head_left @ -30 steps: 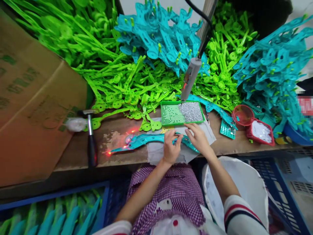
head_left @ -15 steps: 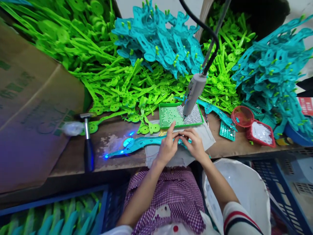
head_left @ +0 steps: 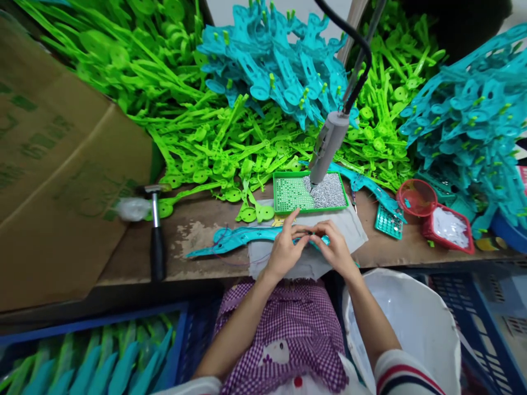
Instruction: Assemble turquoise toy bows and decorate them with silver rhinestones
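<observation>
The left hand (head_left: 284, 249) and the right hand (head_left: 336, 249) meet fingertip to fingertip at the front edge of the workbench (head_left: 197, 219). Both pinch the right end of a long teal plastic piece (head_left: 242, 236). The left index finger is lifted a little. If something small is between the fingers, it is too small to tell.

The piece lies flat, with its long axis running left to right along the front edge. Most of its length reaches out to the left of the hands, so the left hand is nearer to the free part. Its right end rests on a white cloth (head_left: 349, 230).

Just behind the hands stands a green tray (head_left: 313, 209) holding small silver parts, and the tip of a hanging grey power screwdriver (head_left: 327, 145) is above it. Near the left edge lies a hammer (head_left: 155, 241), beside a cardboard box (head_left: 53, 181). Toward the right edge is a red bowl (head_left: 415, 197). Piles of green parts (head_left: 214, 142) and teal parts (head_left: 280, 71) fill the back.
</observation>
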{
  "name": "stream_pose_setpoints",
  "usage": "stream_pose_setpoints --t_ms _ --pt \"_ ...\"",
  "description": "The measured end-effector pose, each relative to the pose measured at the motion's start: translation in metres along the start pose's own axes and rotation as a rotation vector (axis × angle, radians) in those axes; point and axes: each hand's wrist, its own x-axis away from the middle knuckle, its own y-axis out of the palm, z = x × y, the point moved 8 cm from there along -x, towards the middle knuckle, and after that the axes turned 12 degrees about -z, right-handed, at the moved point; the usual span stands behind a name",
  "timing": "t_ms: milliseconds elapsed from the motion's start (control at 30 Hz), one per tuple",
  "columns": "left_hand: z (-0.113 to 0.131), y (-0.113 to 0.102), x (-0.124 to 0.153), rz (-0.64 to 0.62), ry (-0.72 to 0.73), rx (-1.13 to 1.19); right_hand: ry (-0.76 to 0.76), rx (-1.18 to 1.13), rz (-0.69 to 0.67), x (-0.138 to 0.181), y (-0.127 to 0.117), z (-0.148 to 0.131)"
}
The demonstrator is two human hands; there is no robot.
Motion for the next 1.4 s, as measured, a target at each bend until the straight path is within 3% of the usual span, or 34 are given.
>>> stream_pose_setpoints --t_ms 100,200,400,500,567,633,733,800,867,933,967,1033,1100,1167,1233,1300,1400 --pt "0.018 -0.010 0.022 -0.015 0.048 -0.257 0.065 0.021 0.060 0.021 0.004 0.001" --pt "0.025 -0.035 0.061 -0.008 0.066 -0.593 0.118 0.046 0.168 0.044 0.004 0.005" --pt "-0.004 -0.104 0.129 0.005 -0.094 -1.071 0.261 0.140 0.345 0.068 -0.011 0.035" --pt "-0.006 -0.134 0.142 0.112 -0.070 -1.125 0.300 0.174 0.346 0.064 -0.010 0.045" --pt "0.002 -0.152 0.145 0.275 -0.026 -1.104 0.304 0.213 0.321 0.059 -0.005 0.044" --pt "0.012 -0.169 0.145 0.479 0.001 -1.065 0.299 0.249 0.333 0.057 -0.004 0.034" --pt "0.021 -0.184 0.140 0.739 0.007 -0.988 0.217 0.278 0.434 0.053 -0.007 -0.008" --pt "0.025 -0.184 0.137 0.847 0.023 -0.951 0.123 0.234 0.449 0.039 -0.005 -0.044" --pt "0.036 -0.172 0.135 0.886 0.094 -0.980 0.044 0.114 0.339 0.009 0.008 -0.075" --pt "0.053 -0.146 0.133 0.812 0.228 -1.056 0.015 -0.018 0.202 -0.024 0.022 -0.095" --pt "0.061 -0.128 0.131 0.707 0.313 -1.084 0.010 -0.083 0.116 -0.039 0.030 -0.101" --pt "0.069 -0.087 0.126 0.374 0.471 -1.065 -0.006 -0.204 -0.113 -0.056 0.050 -0.107" --pt "0.068 -0.055 0.122 0.080 0.524 -0.966 -0.033 -0.284 -0.385 -0.053 0.074 -0.106" --pt "0.062 -0.040 0.119 -0.047 0.493 -0.850 -0.025 -0.271 -0.537 -0.037 0.092 -0.097" --pt "0.058 -0.032 0.115 -0.090 0.452 -0.760 0.022 -0.202 -0.500 -0.020 0.096 -0.080" --pt "0.058 -0.022 0.115 -0.171 0.446 -0.712 0.101 -0.217 -0.354 -0.005 0.087 -0.061" --pt "0.068 -0.015 0.122 -0.256 0.483 -0.646 0.267 -0.430 0.012 0.025 0.040 -0.024"
